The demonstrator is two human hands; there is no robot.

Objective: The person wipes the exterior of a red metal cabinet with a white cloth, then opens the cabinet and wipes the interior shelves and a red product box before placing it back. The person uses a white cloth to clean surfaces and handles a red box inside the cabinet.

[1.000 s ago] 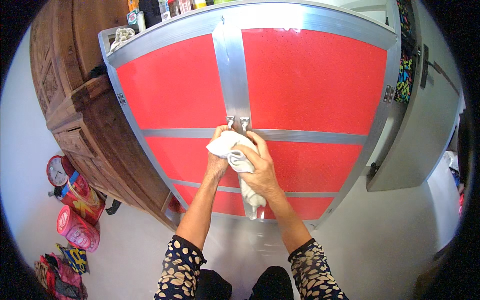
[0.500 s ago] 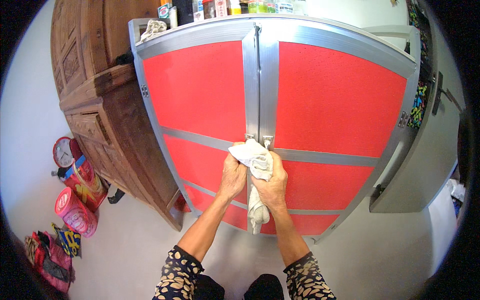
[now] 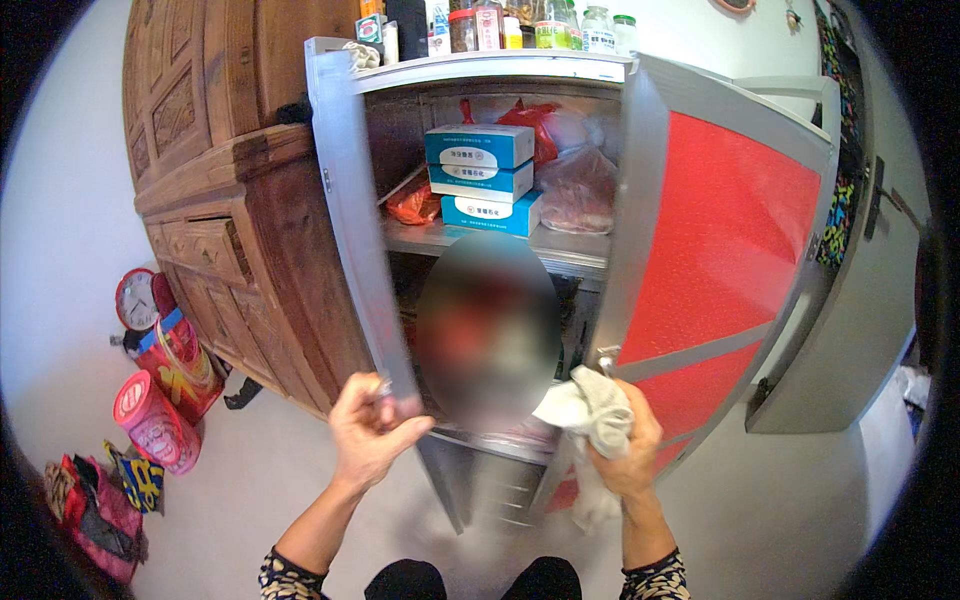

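Note:
A metal cabinet (image 3: 490,66) with red-panelled doors stands open before me. My left hand (image 3: 365,430) is at the left door (image 3: 372,240), its fingers curled round the small metal handle (image 3: 385,388) and its thumb apart. My right hand (image 3: 632,440) grips a crumpled whitish cloth (image 3: 603,412) at the edge of the right door (image 3: 735,210), just below its handle (image 3: 606,357). Part of the cloth hangs down, smeared by motion. On the upper shelf (image 3: 580,250) are stacked blue-and-white boxes (image 3: 480,180), a clear plastic bag (image 3: 577,190) and red bags (image 3: 413,200). A blurred oval hides the lower shelf's contents.
Jars and bottles (image 3: 550,28) line the cabinet top. A carved wooden cupboard (image 3: 235,240) stands close on the left. On the floor at left are a round clock (image 3: 137,298), a pink tub (image 3: 157,422) and colourful bags (image 3: 100,510). A grey door (image 3: 850,330) is at right.
Both cabinet doors have swung outward, showing the shelves inside. My hands have parted: the left moved left with one door, the right moved right with the cloth.

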